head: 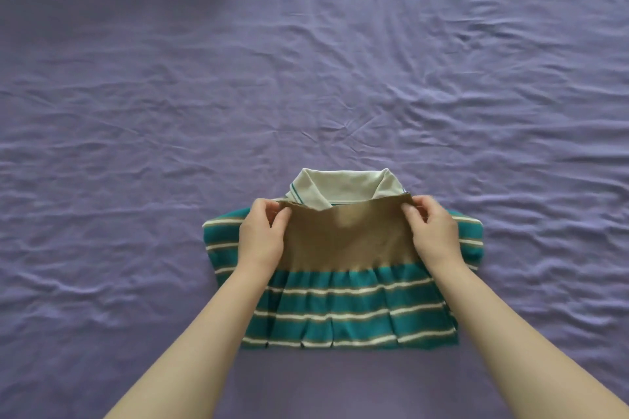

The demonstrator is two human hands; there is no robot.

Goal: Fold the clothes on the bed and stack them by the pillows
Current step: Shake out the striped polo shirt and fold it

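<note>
polo shirt (pixel 343 269) at 6 o'clock on bed sheet (pixel 170 112) | left hand (pixel 263 235), right hand (pixel 434 231) pinch brown hem corners, equally near | hem runs 9–3 | collar (pixel 343 189) just beyond at 12

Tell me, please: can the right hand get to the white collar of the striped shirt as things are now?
Probably yes. The right hand pinches the brown hem just below the white collar, and nothing lies between them on the bed sheet. It would have to release the hem first, because its fingers are busy.
</note>
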